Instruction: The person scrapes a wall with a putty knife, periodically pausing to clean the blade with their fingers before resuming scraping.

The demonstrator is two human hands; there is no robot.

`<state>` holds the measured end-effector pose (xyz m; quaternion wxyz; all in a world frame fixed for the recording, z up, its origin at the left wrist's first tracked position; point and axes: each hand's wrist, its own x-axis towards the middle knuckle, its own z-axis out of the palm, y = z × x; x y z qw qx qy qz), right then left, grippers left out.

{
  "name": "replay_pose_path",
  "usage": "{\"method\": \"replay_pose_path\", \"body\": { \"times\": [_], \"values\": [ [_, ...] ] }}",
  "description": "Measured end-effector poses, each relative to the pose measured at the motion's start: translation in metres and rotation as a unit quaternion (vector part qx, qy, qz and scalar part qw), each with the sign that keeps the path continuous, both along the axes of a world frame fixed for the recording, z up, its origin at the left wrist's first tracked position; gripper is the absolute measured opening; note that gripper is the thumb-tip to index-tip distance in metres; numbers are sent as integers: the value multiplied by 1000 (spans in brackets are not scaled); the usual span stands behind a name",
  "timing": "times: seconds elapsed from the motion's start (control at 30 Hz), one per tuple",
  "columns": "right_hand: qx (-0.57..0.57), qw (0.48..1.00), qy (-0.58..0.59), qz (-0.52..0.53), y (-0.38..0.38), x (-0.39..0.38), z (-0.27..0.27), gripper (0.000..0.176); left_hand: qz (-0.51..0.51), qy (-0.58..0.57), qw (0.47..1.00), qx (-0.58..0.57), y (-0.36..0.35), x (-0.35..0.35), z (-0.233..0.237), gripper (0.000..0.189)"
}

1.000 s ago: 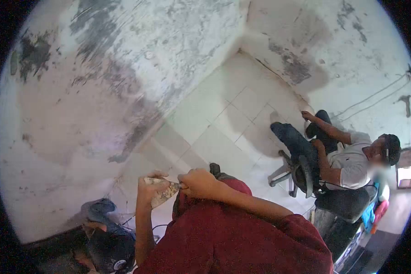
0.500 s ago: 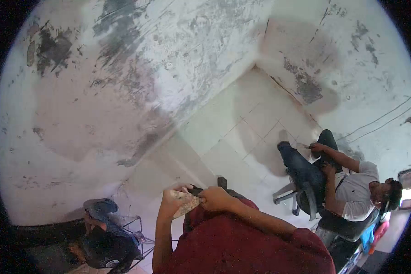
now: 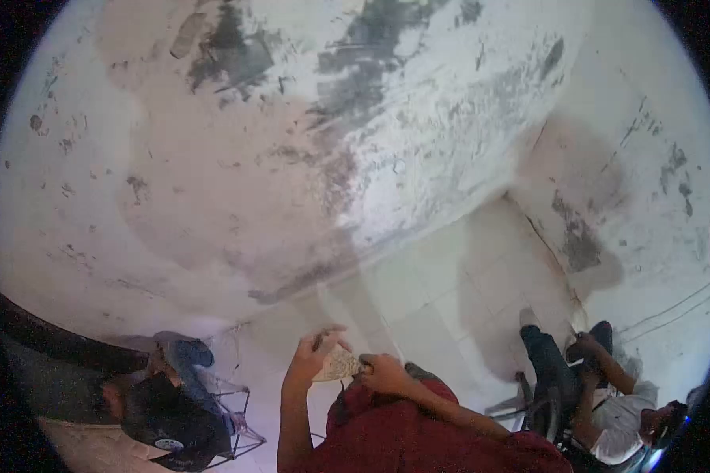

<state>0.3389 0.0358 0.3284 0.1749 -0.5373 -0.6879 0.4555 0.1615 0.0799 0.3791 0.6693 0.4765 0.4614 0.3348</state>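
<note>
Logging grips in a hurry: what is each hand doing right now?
Left hand: holding the pale patterned piece, fingers loosely curled around it.
Right hand: closed, gripping the other end of that piece.

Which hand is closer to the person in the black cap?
Left. The left hand lies toward the person in the black cap; the right hand is farther off, beyond the pale patterned piece.

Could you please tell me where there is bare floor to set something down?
Free: the white tiled floor beyond the pale patterned piece held by the left hand and right hand, up to the stained plaster wall. Crowded: the dark-capped person and wire stool at left, the seated person in white at right.
</note>
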Motion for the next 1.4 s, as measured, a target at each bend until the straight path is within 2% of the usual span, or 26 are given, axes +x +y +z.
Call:
{"method": "replay_pose_path", "body": {
  "times": [0.1, 0.13, 0.2, 0.23, 0.27, 0.3, 0.33, 0.37, 0.4, 0.43, 0.5, 0.53, 0.57, 0.63, 0.67, 0.77, 0.83, 0.87, 0.97, 1.03, 1.07, 1.1, 1.17, 1.2, 1.27, 1.4],
  "values": [
    [-45, 998, 36, -21, 11, -21, -21, 30, 53, -17, 998, 13, -1, -12, 41, 32],
    [-65, 996, 54, -33, 16, -22, 9, 29, 52, -19, 998, 24, 4, -17, 38, 32],
    [-34, 999, 36, -16, 23, -31, -29, 30, 72, -153, 984, -52, 11, -27, 21, 39],
    [-20, 1000, 19, 7, 27, -31, -42, 31, 77, -156, 984, -43, 16, -29, 7, 39],
    [-12, 997, 68, -33, 28, -28, -27, 33, 43, -97, 994, -40, 23, -31, -7, 42],
    [-8, 998, 67, -9, 33, -24, -35, 33, 19, -37, 998, -38, 26, -34, -17, 44],
    [-15, 999, 31, -36, 34, -21, -57, 33, 29, 39, 999, 3, 30, -24, 6, 42],
    [-22, 998, -6, -60, 36, -19, -75, 34, 60, 40, 997, 5, 37, -21, 1, 42],
    [-19, 999, -7, -27, 39, -13, -93, 34, 41, 63, 997, -8, 47, -19, -12, 38],
    [58, 994, -96, 0, 42, -5, -109, 33, 20, 84, 996, -24, 54, -16, -17, 36],
    [148, 971, -179, 54, 52, 8, -141, 32, 68, 87, 994, -27, 67, -6, -16, 34],
    [82, 991, -93, -49, 61, 6, -137, 32, 86, 93, 992, -27, 75, -4, -14, 32],
    [95, 993, -33, -63, 69, 10, -134, 33, 114, 92, 989, -27, 87, -1, -18, 32],
    [121, 986, 87, -80, 90, 5, -82, 38, 73, 15, 997, -14, 99, 4, -30, 32],
    [146, 983, 49, -97, 101, 17, -100, 41, 63, 2, 998, -4, 111, 10, -27, 31],
    [88, 995, -6, -56, 157, 26, -76, 46, 42, 18, 996, 80, 157, 30, -28, 29],
    [-57, 979, 90, -174, 190, 29, -73, 48, 104, 175, 939, 276, 178, 44, -14, 31],
    [-79, 979, 131, -134, 201, 28, -53, 47, 121, 182, 936, 276, 182, 48, -9, 31],
    [-48, 988, 139, -51, 249, 35, -44, 46, 220, 172, 932, 229, 193, 57, 0, 30],
    [-127, 986, 106, 33, 276, 28, -30, 30, 299, 128, 932, 159, 194, 50, 6, 29],
    [-42, 990, 98, 95, 284, 20, -47, 30, 341, 47, 923, 175, 188, 46, 16, 31],
    [49, 984, 90, 146, 292, 12, -64, 29, 347, 52, 919, 177, 190, 36, 17, 31],
    [-150, 969, 197, 25, 282, -27, -27, 42, 342, 113, 920, 156, 191, 14, 15, 32],
    [-149, 968, 198, 28, 276, -47, 2, 42, 345, 115, 918, 158, 195, 1, 11, 32],
    [-185, 956, 229, 18, 268, -88, 58, 42, 374, 104, 889, 244, 211, -29, 0, 31],
    [-155, 928, 336, 55, 279, -145, 79, 41, 328, 38, 909, 256, 232, -102, 23, 32]
  ]
}}
